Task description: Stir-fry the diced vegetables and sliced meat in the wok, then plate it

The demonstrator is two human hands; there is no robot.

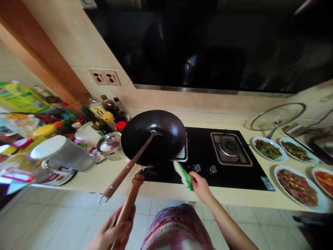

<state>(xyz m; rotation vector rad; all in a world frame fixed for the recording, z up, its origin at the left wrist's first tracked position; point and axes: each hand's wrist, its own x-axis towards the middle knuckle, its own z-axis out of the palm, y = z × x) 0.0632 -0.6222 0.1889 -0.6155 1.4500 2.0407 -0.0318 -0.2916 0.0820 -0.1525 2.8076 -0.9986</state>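
My left hand (121, 222) is wrapped round the wooden handle of a dark wok (169, 146), below the wok's near rim. The wok sits over the left side of the black gas hob (200, 146), tilted slightly. A spatula (125, 170) with a wooden handle leans in it, its blade on the inner surface and its handle end sticking out over the counter edge. My right hand (200, 186) grips a green and white scrub brush (184, 175) in front of the hob, bristle side towards the wok but apart from it. Some fingers are hidden behind the brush handle.
Sauce bottles (109, 104), a glass-lidded pot (110, 144) and a metal pot (65, 152) crowd the left counter. To the right stand plates of cooked food (267, 149) and a glass lid (278, 118). A dark range hood (208, 52) overhangs the hob.
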